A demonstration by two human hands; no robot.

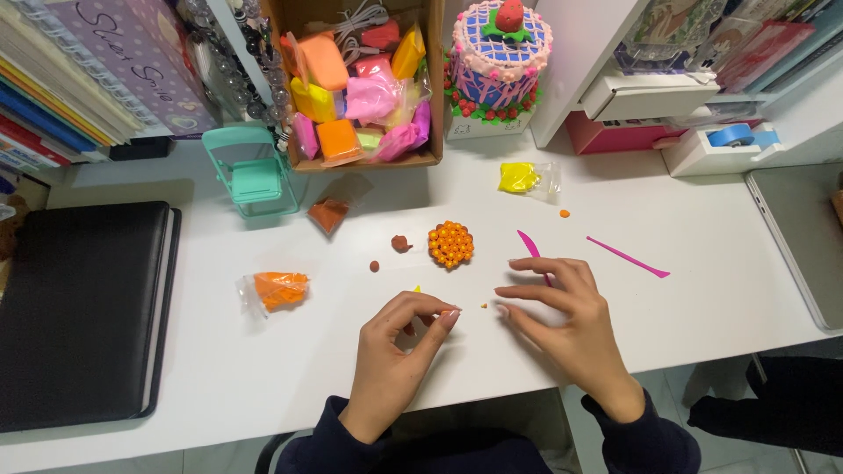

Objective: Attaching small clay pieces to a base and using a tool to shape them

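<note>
My left hand rests on the white desk with thumb and fingertips pinched together; nothing shows between them. My right hand hovers just to its right, fingers spread and holding nothing. A tiny orange clay crumb lies between the two hands. A pink modelling tool lies partly under my right fingers. Just beyond the hands sits a round clay piece covered in small orange balls, with two brown clay lumps to its left.
A second pink tool lies to the right. Bags of orange, brown and yellow clay are scattered about. Behind them stand a cardboard box of clay packets, a mint toy chair and a clay cake. A black folder lies left and a laptop right.
</note>
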